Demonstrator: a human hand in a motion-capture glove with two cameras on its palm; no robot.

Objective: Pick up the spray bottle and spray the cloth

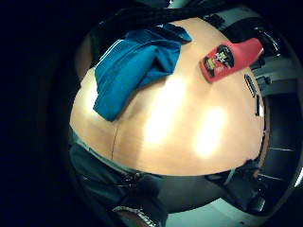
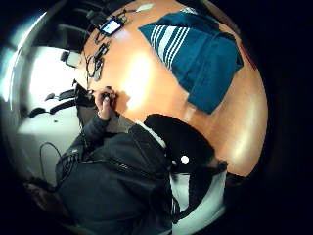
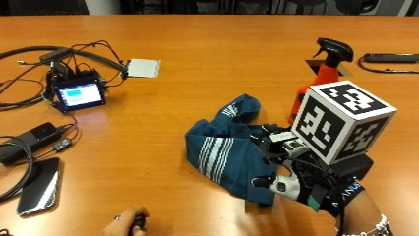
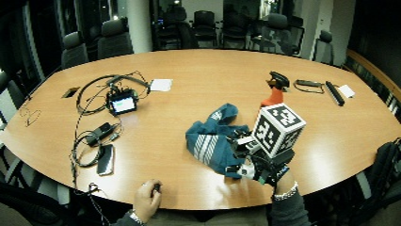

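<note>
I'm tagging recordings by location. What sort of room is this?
Most likely an office meeting room: a large oval wooden conference table with black office chairs around it. On it lie a blue cloth, a red spray bottle and cabled electronics.

We see the counter (image 3: 196, 59) from the person's side, close, looking across. Our wide view stands farther back and higher, taking in the whole counter and chairs. Both palm views look down from above: one shares the cloth (image 1: 132, 66) and bottle (image 1: 229, 56), the other the cloth and the person.
</note>
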